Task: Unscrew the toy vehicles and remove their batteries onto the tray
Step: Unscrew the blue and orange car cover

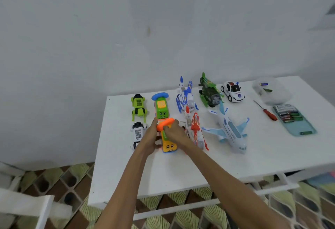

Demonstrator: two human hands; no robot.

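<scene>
Nine toys, one screwdriver, perhaps twelve batteries

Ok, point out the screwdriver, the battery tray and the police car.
screwdriver (270, 115), head view, on its red handle.
battery tray (297, 126), head view, on its bare floor.
police car (237, 94), head view, on its hood.
</scene>
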